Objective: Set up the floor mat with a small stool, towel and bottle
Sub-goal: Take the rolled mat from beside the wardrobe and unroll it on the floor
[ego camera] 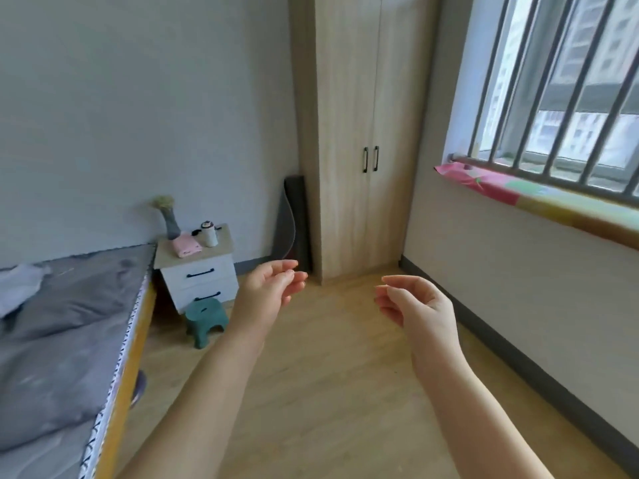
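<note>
A dark folded floor mat (294,219) leans upright against the wall beside the wardrobe. A small green stool (205,318) stands on the floor in front of the nightstand. On the nightstand top lie a folded pink towel (186,246) and a white bottle (209,234) with a dark cap. My left hand (273,288) and my right hand (415,302) are raised in mid-air over the floor, fingers loosely curled and apart, holding nothing. Both hands are well short of the mat.
A white two-drawer nightstand (202,271) with a vase (169,221) stands by the bed (62,340) at left. A tall wooden wardrobe (363,133) fills the back corner. A barred window (553,98) with a colourful sill runs along the right wall. Wooden floor (328,375) lies ahead.
</note>
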